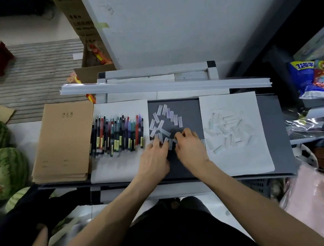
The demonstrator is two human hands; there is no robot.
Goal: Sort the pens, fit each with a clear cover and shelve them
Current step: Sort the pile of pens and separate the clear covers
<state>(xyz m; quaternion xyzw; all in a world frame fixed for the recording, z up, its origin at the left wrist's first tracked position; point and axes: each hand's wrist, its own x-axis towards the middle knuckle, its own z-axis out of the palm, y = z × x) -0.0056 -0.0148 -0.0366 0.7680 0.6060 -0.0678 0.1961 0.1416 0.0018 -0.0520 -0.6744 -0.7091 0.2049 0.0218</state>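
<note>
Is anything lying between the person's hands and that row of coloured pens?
Nothing visible does. The left hand rests among the clear covers on the grey mat, and the pens lie just to its left on a white sheet, with only bare paper between.

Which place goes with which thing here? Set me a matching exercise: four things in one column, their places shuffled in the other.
Things
1. pens
2. stack of brown notebooks
3. jumbled heap of clear covers
4. left hand and right hand

Places
A. on the right white sheet
B. on the left white sheet
C. over the grey mat between the two sheets
D. left of both sheets

Pairs: 1-B, 2-D, 3-A, 4-C
</note>
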